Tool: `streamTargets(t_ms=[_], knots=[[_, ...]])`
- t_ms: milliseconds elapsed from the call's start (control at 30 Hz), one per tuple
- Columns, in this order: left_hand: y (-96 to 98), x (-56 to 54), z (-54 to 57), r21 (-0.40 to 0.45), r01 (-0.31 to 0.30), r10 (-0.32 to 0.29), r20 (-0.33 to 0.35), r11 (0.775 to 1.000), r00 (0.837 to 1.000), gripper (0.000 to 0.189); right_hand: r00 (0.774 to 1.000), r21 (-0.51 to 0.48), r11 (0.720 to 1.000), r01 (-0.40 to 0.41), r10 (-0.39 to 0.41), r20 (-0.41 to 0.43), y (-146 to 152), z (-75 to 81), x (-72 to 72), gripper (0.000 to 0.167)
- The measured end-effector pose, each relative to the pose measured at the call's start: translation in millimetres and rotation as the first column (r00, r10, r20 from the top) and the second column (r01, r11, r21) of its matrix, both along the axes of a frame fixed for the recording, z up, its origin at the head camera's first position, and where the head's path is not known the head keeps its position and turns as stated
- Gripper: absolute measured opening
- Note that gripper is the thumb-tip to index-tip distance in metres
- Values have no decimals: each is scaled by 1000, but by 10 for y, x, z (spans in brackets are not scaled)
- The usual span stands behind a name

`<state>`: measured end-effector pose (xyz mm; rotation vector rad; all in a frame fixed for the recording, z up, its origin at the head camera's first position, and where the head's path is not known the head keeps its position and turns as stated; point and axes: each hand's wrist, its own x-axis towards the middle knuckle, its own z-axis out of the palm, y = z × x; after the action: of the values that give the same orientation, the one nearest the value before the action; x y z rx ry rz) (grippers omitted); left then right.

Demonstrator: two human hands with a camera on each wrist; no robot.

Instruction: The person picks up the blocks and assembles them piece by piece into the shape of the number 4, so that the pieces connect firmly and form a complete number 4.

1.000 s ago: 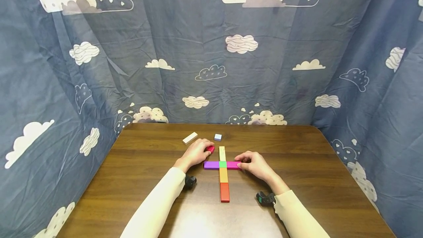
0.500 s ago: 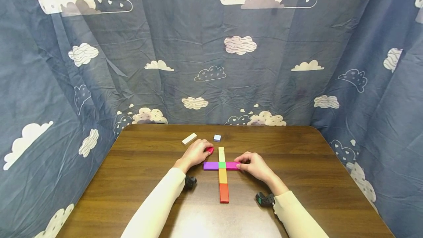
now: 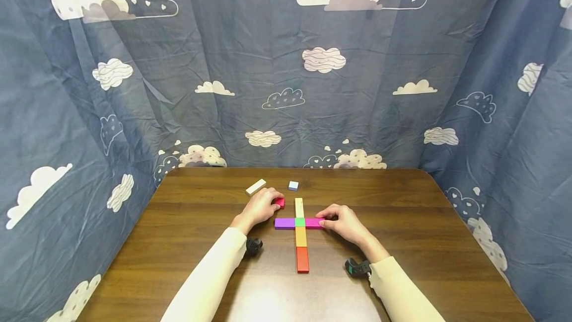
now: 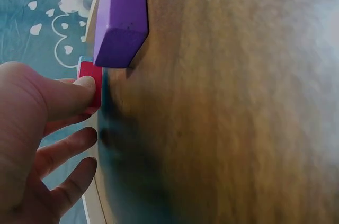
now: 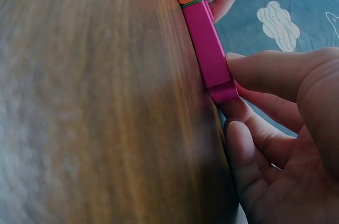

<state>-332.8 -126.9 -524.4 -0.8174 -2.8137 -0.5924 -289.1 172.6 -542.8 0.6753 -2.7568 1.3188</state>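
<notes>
In the head view, my left hand (image 3: 260, 206) pinches a small red block (image 3: 279, 202) between thumb and fingers, left of the pale yellow block (image 3: 299, 207). Its thumb covers part of the red block (image 4: 90, 69) in the left wrist view, and the other fingers are loosely bent. My right hand (image 3: 345, 223) grips the outer end of a magenta block (image 5: 206, 46), which lies flat on the table. That block meets a small green block (image 3: 300, 222) at the centre of a cross. Purple (image 3: 284, 223), orange (image 3: 301, 236) and pale yellow blocks also meet the green one. A red oblong block (image 3: 302, 260) extends the orange arm.
A white oblong block (image 3: 256, 187) lies beyond my left hand, and a small light blue block (image 3: 293, 186) sits behind the cross. The brown wooden table (image 3: 380, 190) ends at a cloud-patterned curtain (image 3: 250, 113).
My left hand has shifted slightly left with the small red block, which now shows a squarer side. The right hand and the cross of blocks stay where they were.
</notes>
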Motion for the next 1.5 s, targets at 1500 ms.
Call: streamTargets(t_ms=[1500], knots=[[-389, 614, -118, 51, -12, 16, -80, 999, 997, 25, 1000, 2, 1000, 9, -9, 1, -5, -38, -7, 19]])
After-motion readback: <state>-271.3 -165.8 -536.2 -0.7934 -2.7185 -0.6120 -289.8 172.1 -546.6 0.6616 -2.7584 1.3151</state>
